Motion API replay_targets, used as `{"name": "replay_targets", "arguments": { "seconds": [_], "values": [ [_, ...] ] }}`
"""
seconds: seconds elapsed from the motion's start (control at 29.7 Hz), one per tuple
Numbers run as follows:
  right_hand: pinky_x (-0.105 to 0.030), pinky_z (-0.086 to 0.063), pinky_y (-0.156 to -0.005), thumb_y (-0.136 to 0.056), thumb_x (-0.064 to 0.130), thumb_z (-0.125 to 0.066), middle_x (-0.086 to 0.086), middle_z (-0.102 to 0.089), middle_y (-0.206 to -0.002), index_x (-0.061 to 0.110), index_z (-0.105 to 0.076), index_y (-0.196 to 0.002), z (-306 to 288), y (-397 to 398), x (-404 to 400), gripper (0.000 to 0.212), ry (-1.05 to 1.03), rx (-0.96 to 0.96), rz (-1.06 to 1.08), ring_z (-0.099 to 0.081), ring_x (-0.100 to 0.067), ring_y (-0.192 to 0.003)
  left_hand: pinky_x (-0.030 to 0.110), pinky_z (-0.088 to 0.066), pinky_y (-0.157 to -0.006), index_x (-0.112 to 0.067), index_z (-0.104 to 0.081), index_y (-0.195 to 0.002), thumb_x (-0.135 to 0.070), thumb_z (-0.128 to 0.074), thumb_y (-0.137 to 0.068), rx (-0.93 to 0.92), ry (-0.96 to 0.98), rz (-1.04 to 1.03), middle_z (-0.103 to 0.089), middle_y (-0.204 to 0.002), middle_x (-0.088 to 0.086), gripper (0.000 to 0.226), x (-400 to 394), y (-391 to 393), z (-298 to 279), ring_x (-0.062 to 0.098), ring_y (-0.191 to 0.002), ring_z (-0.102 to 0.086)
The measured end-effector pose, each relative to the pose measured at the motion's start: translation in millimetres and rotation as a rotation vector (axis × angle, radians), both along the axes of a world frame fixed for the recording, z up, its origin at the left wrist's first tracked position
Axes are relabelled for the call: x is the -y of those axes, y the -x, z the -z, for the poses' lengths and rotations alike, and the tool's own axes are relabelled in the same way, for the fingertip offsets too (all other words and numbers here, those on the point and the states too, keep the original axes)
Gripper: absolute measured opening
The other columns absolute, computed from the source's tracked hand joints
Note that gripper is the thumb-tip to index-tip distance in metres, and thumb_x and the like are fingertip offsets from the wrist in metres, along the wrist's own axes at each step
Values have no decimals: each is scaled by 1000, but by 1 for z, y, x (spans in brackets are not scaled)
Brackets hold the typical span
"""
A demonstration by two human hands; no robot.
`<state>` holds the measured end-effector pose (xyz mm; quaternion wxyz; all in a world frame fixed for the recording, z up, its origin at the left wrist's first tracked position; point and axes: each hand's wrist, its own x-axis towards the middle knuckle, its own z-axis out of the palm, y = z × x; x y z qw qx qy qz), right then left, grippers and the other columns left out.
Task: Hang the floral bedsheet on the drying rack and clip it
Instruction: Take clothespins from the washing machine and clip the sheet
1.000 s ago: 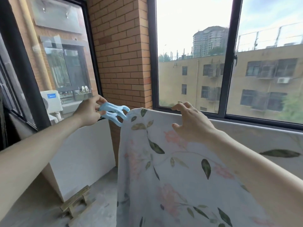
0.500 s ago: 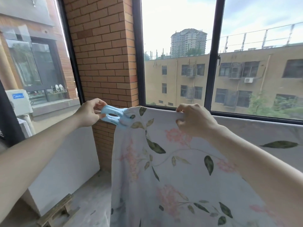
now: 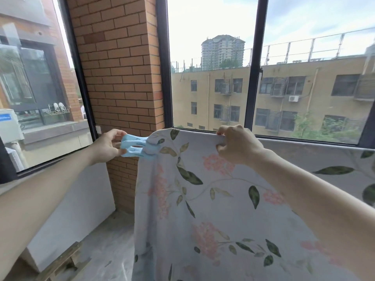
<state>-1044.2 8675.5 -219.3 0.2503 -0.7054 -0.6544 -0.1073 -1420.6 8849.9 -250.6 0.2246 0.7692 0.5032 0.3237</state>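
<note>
Floral bedsheet (image 3: 213, 199) already draped over rack bar, bar itself hidden under cloth. Left hand (image 3: 105, 147) squeezing handles of blue clip (image 3: 135, 148), mouth of clip straddling sheet's left top corner. Right hand (image 3: 236, 145) pinching top fold a bit right of clip, keeping cloth taut. Tips, just my read: push clip fully over fold so it bites bar plus both layers, then ease off squeeze slowly. Keep right pinch until clip sits firm, else corner slips.
</note>
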Motion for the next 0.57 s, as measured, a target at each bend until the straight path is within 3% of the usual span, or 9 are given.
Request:
{"name": "replay_targets", "arguments": {
  "seconds": [0.13, 0.24, 0.34, 0.47, 0.57],
  "values": [
    [-34, -48, -74, -85, 21, -61, -9, -60, -96, 20, -65, -123, 0, 2, 1, 38, 9, 10, 1, -50, -29, -84, 48, -50, -109, -29, -44, -144, 3, -75, -88, -35, 75, 29, -52, -150, 2, 72, -2, 5, 1, 23, -126, -62],
    [-35, -50, -76, -85, 21, -60, -5, -56, -93, 20, -63, -125, 1, 6, 4, 40, 10, 9, -11, -52, -30, -85, 44, -48, -111, -23, -33, -158, 5, -70, -91, -54, 76, 6, -44, -157, 2, 81, 2, 3, -2, 24, -133, -56],
    [-40, -51, -89, -86, 23, -61, -9, -66, -108, 17, -61, -125, 5, 6, 5, 39, 20, 27, -25, -61, -36, -98, 41, -46, -112, -22, -28, -161, 4, -66, -94, -70, 40, -10, -38, -162, 0, 82, 7, -3, -2, 24, -142, -48],
    [-40, -34, -108, -88, 26, -62, -6, -61, -130, 18, -54, -140, 15, 2, 8, 54, 4, 88, -27, -57, -31, -118, 40, -36, -119, -21, -28, -161, 0, -66, -95, -117, -75, -17, -35, -165, 0, 79, 17, -13, -3, 25, -151, -36],
    [-37, -26, -114, -89, 31, -63, -4, -57, -139, 23, -46, -151, 21, -1, 12, 65, -32, 97, -49, -50, -28, -129, 37, -32, -118, -24, -37, -157, -9, -73, -93, -208, -247, -37, -39, -162, 0, 75, 33, -26, -9, 26, -147, -40]
  ]
}}
